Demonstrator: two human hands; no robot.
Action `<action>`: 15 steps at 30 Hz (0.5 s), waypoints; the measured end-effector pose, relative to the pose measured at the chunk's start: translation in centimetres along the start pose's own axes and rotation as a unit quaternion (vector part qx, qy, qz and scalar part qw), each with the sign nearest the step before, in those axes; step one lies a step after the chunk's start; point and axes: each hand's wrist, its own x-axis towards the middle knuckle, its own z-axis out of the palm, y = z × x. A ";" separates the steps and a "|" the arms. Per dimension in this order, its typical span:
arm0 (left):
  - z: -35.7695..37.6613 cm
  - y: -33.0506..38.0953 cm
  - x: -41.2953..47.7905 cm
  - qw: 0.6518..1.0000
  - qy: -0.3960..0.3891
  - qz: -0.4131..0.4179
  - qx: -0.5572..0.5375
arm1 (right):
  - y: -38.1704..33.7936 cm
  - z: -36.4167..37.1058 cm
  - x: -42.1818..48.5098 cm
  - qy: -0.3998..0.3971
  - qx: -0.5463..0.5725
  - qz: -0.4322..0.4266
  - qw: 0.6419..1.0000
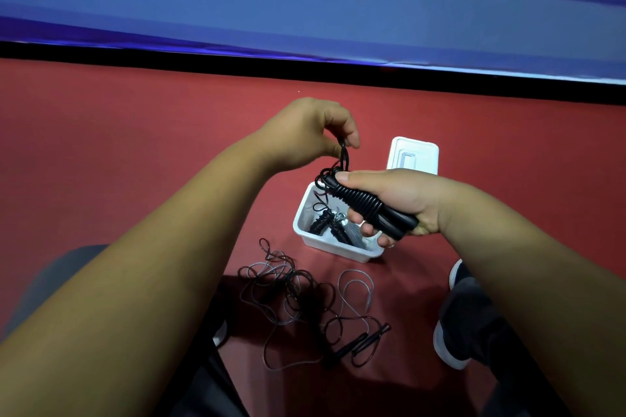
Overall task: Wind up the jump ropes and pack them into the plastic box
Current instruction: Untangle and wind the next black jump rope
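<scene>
Left hand (305, 134): pinch; right hand (396, 201): grip.

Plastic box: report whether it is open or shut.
Open: the plastic box shows wound ropes inside, and its lid lies on the red floor beyond it.

Tally by kind, ropes and containers.
One white rectangular plastic box (338, 249); one flat white lid (415, 149); one wound black jump rope (364, 201); two slim black handles (376, 335) among loose cords; ropes inside box uncountable.
</scene>
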 end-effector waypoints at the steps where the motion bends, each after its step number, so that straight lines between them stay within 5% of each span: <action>1: 0.0 0.0 0.1 1.000 0.002 0.005 0.008 | 0.0 0.0 0.1 0.021 0.003 -0.006 1.000; 15: 0.8 -0.8 0.3 0.978 0.003 -0.040 0.204 | 0.4 -0.3 2.1 0.151 0.148 -0.045 0.976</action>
